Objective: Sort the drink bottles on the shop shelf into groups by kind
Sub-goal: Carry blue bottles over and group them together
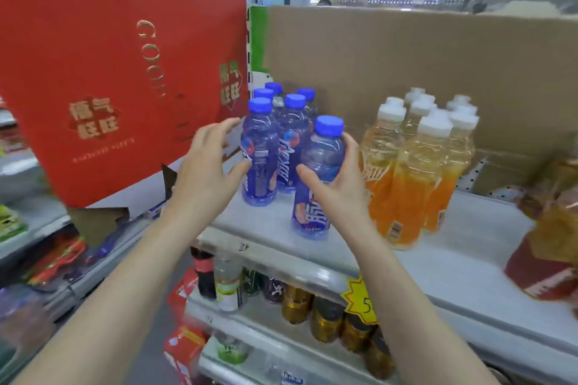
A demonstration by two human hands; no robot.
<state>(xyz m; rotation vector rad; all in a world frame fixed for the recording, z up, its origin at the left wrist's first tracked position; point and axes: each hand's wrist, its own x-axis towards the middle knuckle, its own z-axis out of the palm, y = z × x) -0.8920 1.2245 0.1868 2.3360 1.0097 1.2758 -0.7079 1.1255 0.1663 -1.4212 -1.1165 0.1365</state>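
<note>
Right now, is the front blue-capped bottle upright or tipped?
Upright: the bottle stands base-down on the shelf, cap on top, right hand curled round it.

Big red gift bag (93, 72) with gold lettering fills the upper left, tilted. A plain brown cardboard sheet (406, 66) stands along the back, with a green strip (258, 37) at its left edge. Lower down there's a row of gold cans (295, 306), a yellow starburst price tag (359, 300) just above them, and red cartons (184, 291) to their left. Blurry snack packets (56, 262) far left.
</note>
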